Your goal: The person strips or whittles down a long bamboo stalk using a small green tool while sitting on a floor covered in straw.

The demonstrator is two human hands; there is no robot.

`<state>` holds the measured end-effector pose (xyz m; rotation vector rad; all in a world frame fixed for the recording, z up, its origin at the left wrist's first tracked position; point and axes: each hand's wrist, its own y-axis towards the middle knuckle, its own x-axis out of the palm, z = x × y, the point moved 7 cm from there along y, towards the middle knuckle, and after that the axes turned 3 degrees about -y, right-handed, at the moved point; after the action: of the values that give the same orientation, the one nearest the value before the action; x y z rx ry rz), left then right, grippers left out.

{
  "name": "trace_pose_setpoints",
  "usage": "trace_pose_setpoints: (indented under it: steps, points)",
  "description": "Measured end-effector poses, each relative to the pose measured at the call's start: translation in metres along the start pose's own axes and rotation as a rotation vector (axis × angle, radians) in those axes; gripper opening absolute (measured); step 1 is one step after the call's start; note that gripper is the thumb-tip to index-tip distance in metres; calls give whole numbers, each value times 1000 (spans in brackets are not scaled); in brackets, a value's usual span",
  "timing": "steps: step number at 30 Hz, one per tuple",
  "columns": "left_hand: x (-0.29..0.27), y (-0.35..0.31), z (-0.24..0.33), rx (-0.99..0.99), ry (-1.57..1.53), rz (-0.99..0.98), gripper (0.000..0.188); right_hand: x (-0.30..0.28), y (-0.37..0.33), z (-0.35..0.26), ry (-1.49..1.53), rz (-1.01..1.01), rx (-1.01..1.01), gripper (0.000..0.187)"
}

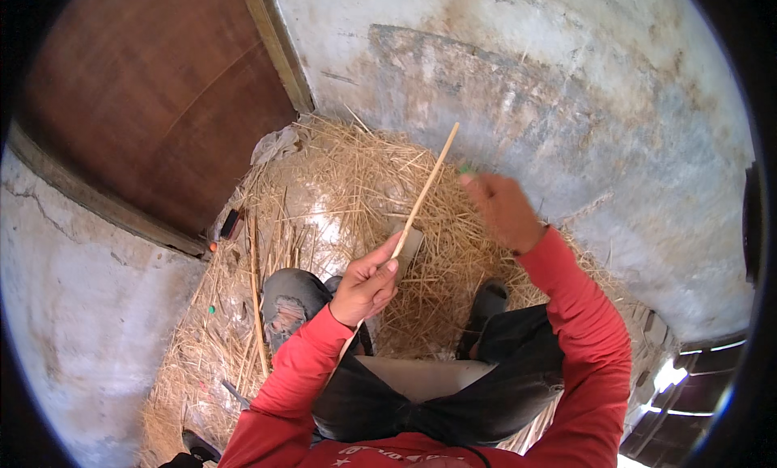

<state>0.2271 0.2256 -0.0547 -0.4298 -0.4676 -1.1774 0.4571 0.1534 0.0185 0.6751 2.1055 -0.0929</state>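
Observation:
My left hand is closed round a long, thin pale strip of wood or bamboo. Thumb and fingers pinch it, and its upper part slants up and to the right. Below the hand, a narrow pale length runs along my left sleeve toward my lap. Off to the right of the strip's far end, my right hand is raised, its fingers drawn together and slightly blurred. A small green thing shows at its fingertips; its kind cannot be made out. Just behind the left hand lies a greyish flat piece, partly covered.
Loose straw covers the floor round my feet. A stained wall stands ahead, with a brown door panel at left. Near it lie a dark small object and a long stick. A dark shoe shows lower left.

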Motion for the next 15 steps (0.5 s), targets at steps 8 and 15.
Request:
trace_pose_setpoints:
  steps: [8,15]
  points:
    - [-12,-8,-2,-107,-56,130,49,58,-26,-57,33,-250,-179,54]
    - [-5,-20,-6,-170,-22,58,48,39,33,63,-245,38,30,54]
